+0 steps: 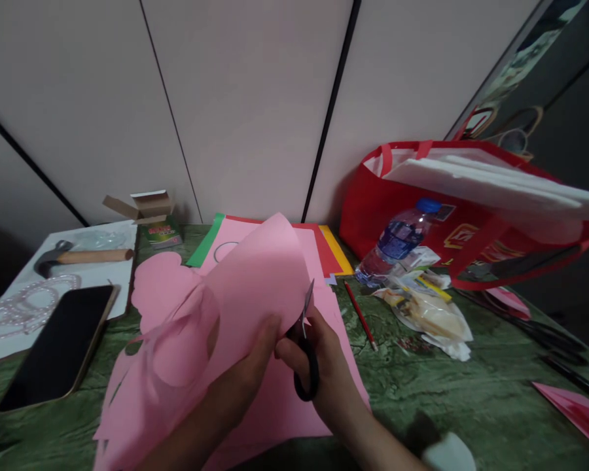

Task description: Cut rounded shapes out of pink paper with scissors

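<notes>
My right hand [326,360] grips a pair of black-handled scissors [306,356], their blades pointing up at the edge of a pink paper sheet [260,275]. That sheet is pinched in my left hand [255,363], thumb on its near face and the other fingers hidden behind it. The paper is raised and curls upward over the pile. Below and to the left lie cut pink paper pieces [161,288] with rounded edges and loose strips. More flat pink sheets [294,418] rest on the table beneath both hands.
To the left are a phone [59,347], a hammer [88,256], clear beads [29,307] and an opened small box [161,226]. Rightward are a red pencil [360,316], a tilted water bottle [397,242], crumpled wrappers [429,311] and a red bag [373,190] holding white boards [500,183].
</notes>
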Demonstrator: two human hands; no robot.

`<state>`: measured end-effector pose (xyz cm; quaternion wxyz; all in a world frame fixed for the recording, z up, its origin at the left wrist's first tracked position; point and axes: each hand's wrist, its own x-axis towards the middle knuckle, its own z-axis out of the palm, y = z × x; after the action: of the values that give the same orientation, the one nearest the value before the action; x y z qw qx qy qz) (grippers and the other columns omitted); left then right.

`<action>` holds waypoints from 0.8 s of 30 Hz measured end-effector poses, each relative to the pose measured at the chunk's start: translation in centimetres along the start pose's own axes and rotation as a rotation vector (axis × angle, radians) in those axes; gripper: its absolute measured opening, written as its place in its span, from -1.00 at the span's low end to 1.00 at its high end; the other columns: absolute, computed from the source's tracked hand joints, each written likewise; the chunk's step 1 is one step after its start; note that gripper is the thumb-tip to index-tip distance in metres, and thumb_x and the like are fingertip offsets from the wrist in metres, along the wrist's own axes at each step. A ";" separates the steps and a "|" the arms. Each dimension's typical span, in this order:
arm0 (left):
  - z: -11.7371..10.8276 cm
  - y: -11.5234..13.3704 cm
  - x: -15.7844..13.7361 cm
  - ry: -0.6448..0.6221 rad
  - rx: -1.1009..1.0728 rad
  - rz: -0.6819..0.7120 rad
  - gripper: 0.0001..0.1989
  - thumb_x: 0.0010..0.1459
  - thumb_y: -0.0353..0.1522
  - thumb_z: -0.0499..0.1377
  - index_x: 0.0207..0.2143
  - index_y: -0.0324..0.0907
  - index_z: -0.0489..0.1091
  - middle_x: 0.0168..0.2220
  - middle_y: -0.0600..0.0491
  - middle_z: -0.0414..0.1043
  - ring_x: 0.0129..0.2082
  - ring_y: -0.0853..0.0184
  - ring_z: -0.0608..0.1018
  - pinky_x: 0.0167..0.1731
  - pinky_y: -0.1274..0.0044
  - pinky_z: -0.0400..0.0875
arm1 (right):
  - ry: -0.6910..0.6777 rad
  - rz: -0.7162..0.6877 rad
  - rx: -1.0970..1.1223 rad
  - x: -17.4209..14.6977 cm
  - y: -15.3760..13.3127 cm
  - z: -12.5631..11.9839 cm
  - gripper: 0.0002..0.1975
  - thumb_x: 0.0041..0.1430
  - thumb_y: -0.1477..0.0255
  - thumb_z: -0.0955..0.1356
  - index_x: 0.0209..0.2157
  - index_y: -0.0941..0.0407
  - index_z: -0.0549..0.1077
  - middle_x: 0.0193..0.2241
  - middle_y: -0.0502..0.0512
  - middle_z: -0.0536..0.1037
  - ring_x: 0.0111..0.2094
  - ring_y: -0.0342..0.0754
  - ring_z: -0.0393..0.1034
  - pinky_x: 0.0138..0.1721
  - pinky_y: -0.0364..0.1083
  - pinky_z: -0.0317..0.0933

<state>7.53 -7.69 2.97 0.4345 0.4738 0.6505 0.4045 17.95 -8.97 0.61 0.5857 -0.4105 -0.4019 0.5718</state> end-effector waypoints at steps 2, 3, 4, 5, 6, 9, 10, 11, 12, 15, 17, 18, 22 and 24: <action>0.1 0.0 0.0 0.052 -0.001 0.017 -0.74 -0.10 -0.12 0.20 -0.42 -0.10 0.44 -0.24 -0.02 0.52 -0.11 0.07 0.48 -0.07 0.24 0.35 | -0.009 -0.001 0.013 0.0 0.0 -0.1 -0.60 -0.16 0.33 0.46 -0.46 0.04 0.12 -0.59 -0.13 0.29 -0.54 -0.15 0.15 -0.53 -0.16 0.05; 0.2 0.0 0.0 0.073 -0.007 0.045 -0.74 -0.08 -0.13 0.19 -0.41 -0.10 0.43 -0.23 -0.02 0.52 -0.11 0.08 0.48 -0.05 0.25 0.34 | -0.011 0.001 0.017 0.0 0.0 -0.1 -0.59 -0.16 0.34 0.46 -0.47 0.05 0.11 -0.59 -0.13 0.29 -0.54 -0.16 0.13 -0.53 -0.17 0.04; 0.3 0.1 0.0 0.077 -0.011 0.072 -0.74 -0.07 -0.13 0.18 -0.41 -0.10 0.42 -0.23 -0.01 0.51 -0.13 0.10 0.49 -0.05 0.25 0.34 | -0.011 0.007 0.016 0.0 0.0 -0.2 -0.59 -0.16 0.34 0.46 -0.47 0.05 0.10 -0.59 -0.13 0.29 -0.55 -0.17 0.12 -0.53 -0.17 0.02; 0.4 0.1 0.0 0.073 -0.017 0.093 -0.75 -0.06 -0.13 0.17 -0.42 -0.11 0.41 -0.25 -0.02 0.51 -0.15 0.11 0.50 -0.06 0.26 0.35 | -0.008 0.017 0.010 0.0 0.0 -0.2 -0.58 -0.17 0.35 0.47 -0.47 0.05 0.09 -0.59 -0.13 0.29 -0.56 -0.17 0.12 -0.54 -0.17 0.01; 0.4 0.1 0.0 0.067 -0.025 0.107 -0.76 -0.05 -0.14 0.16 -0.43 -0.11 0.40 -0.26 -0.02 0.52 -0.16 0.11 0.50 -0.08 0.27 0.36 | -0.003 0.029 0.002 0.0 0.0 -0.2 -0.57 -0.17 0.34 0.47 -0.48 0.05 0.08 -0.59 -0.13 0.28 -0.57 -0.18 0.11 -0.54 -0.17 0.01; 0.3 0.1 0.1 0.047 -0.041 0.105 -0.78 -0.06 -0.16 0.18 -0.44 -0.11 0.39 -0.28 -0.02 0.52 -0.19 0.12 0.52 -0.12 0.30 0.40 | -0.004 0.040 -0.013 0.1 0.0 -0.3 -0.56 -0.17 0.33 0.46 -0.49 0.04 0.06 -0.59 -0.13 0.27 -0.56 -0.17 0.12 -0.54 -0.16 0.00; 0.2 0.2 0.1 0.045 -0.037 0.093 -0.78 -0.06 -0.16 0.18 -0.44 -0.11 0.40 -0.27 -0.01 0.53 -0.18 0.13 0.52 -0.13 0.31 0.40 | -0.007 0.034 -0.018 0.1 0.0 -0.3 -0.56 -0.17 0.33 0.46 -0.49 0.04 0.06 -0.59 -0.13 0.27 -0.56 -0.17 0.12 -0.54 -0.16 0.00; 0.2 0.2 0.1 0.043 -0.031 0.085 -0.78 -0.06 -0.16 0.17 -0.44 -0.11 0.41 -0.27 0.00 0.53 -0.18 0.13 0.52 -0.12 0.32 0.40 | -0.010 0.028 -0.022 0.1 0.0 -0.3 -0.56 -0.16 0.32 0.46 -0.49 0.04 0.06 -0.59 -0.13 0.26 -0.56 -0.17 0.12 -0.54 -0.16 -0.01; 0.1 0.3 0.2 0.037 -0.030 0.082 -0.77 -0.05 -0.15 0.17 -0.44 -0.11 0.42 -0.29 0.00 0.54 -0.19 0.14 0.52 -0.12 0.32 0.40 | -0.011 0.024 -0.026 0.1 0.1 -0.3 -0.56 -0.16 0.32 0.46 -0.49 0.04 0.06 -0.59 -0.13 0.26 -0.56 -0.17 0.12 -0.55 -0.16 -0.01; 0.0 0.3 0.3 0.005 -0.066 0.095 -0.76 -0.02 -0.16 0.14 -0.51 -0.13 0.43 -0.40 0.01 0.54 -0.26 0.16 0.54 -0.17 0.36 0.41 | -0.010 0.031 -0.020 0.2 0.2 -0.4 -0.58 -0.16 0.31 0.46 -0.46 0.05 0.11 -0.58 -0.12 0.27 -0.55 -0.16 0.14 -0.54 -0.16 0.00; 0.0 0.3 0.4 0.007 -0.083 0.096 -0.77 -0.04 -0.17 0.16 -0.50 -0.14 0.43 -0.41 0.01 0.54 -0.28 0.16 0.54 -0.19 0.36 0.41 | -0.012 0.041 -0.015 0.2 0.3 -0.4 -0.60 -0.16 0.30 0.46 -0.43 0.05 0.14 -0.58 -0.12 0.27 -0.54 -0.15 0.16 -0.54 -0.16 0.01; 0.0 0.2 0.5 0.023 -0.079 0.087 -0.77 -0.06 -0.17 0.18 -0.47 -0.15 0.43 -0.38 0.00 0.54 -0.26 0.15 0.53 -0.18 0.35 0.40 | -0.011 0.044 -0.017 0.3 0.4 -0.4 -0.60 -0.16 0.30 0.46 -0.41 0.06 0.16 -0.59 -0.12 0.27 -0.54 -0.15 0.17 -0.54 -0.16 0.01; -0.2 0.1 0.6 0.032 -0.029 0.025 -0.73 -0.10 -0.14 0.20 -0.42 -0.14 0.43 -0.32 -0.02 0.54 -0.23 0.10 0.52 -0.16 0.28 0.37 | 0.001 0.043 -0.042 0.3 0.4 -0.4 -0.62 -0.16 0.31 0.46 -0.39 0.07 0.19 -0.61 -0.13 0.27 -0.56 -0.16 0.18 -0.57 -0.17 0.00; -0.3 0.2 0.6 0.012 -0.021 0.020 -0.73 -0.07 -0.12 0.17 -0.48 -0.14 0.43 -0.39 -0.01 0.54 -0.27 0.11 0.53 -0.21 0.29 0.40 | 0.005 0.046 -0.052 0.3 0.3 -0.4 -0.63 -0.16 0.33 0.46 -0.40 0.07 0.20 -0.61 -0.13 0.28 -0.58 -0.18 0.16 -0.58 -0.17 0.00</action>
<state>7.22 -7.07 3.15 0.4315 0.4732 0.6442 0.4183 18.18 -8.71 0.17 0.5625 -0.4360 -0.4058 0.5734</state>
